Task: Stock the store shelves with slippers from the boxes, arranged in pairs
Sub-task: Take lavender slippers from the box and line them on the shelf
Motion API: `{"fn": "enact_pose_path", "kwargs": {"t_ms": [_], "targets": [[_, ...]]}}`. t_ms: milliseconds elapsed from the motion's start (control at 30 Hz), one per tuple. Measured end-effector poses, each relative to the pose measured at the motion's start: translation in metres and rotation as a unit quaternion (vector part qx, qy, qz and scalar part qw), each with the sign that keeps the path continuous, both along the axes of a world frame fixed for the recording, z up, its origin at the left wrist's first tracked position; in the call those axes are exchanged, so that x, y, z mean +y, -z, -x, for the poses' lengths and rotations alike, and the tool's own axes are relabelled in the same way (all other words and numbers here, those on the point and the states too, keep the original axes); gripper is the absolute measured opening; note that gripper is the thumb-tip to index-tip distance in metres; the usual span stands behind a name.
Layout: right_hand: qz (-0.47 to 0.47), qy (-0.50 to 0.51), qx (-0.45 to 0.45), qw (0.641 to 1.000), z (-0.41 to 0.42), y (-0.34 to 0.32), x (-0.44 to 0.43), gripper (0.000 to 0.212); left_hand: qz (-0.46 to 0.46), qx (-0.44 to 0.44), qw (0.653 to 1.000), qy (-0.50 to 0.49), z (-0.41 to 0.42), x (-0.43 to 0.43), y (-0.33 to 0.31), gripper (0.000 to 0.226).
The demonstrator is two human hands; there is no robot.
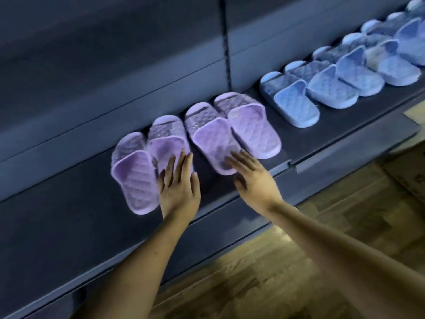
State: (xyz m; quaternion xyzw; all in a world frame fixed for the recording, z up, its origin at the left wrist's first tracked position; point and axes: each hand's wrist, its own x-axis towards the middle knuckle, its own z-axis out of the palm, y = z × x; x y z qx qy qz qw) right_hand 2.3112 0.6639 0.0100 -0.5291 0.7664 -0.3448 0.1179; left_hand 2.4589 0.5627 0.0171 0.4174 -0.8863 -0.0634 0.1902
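Both hands flat on purple slippers on the shelf

The left hand lies spread, fingers straight, on the toe end of one purple slipper, with another just to its left. The right hand is also flat, its fingertips touching the rounded toe of the next one over. The slippers' long axes run from the back wall to the shelf's front, toes toward the hands. A small strap mark is too blurred to read. Blue slippers line up beyond the right hand.
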Motion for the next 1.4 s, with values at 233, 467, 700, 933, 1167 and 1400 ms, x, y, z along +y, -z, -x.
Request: {"fn": "enact_pose_path", "kwargs": {"t_ms": [233, 467, 700, 933, 1167, 1400], "targets": [[-0.085, 0.191, -0.035, 0.977, 0.169, -0.019, 0.163, 0.048, 0.004, 0.003, 0.981, 0.192, 0.212, 0.103, -0.02, 0.045], [-0.154, 0.305, -0.019, 0.939, 0.281, -0.013, 0.315, 0.043, -0.057, 0.02, 0.932, 0.358, 0.384, 0.242, -0.01, 0.039], [-0.156, 0.396, -0.056, 0.903, 0.368, 0.01, 0.376, 0.033, -0.052, 0.024, 0.876, 0.479, 0.499, 0.302, 0.013, 0.035], [-0.207, 0.448, -0.094, 0.865, 0.509, 0.029, 0.411, 0.029, -0.123, -0.045, 0.86, 0.494, 0.66, 0.327, 0.046, 0.032], [-0.273, 0.49, -0.181, 0.808, 0.586, 0.069, 0.465, 0.029, -0.135, -0.155, 0.818, 0.538, 0.758, 0.362, 0.083, 0.033], [-0.312, 0.462, -0.197, 0.806, 0.658, 0.126, 0.537, 0.031, -0.148, -0.213, 0.809, 0.527, 0.825, 0.442, 0.128, 0.039]]}}
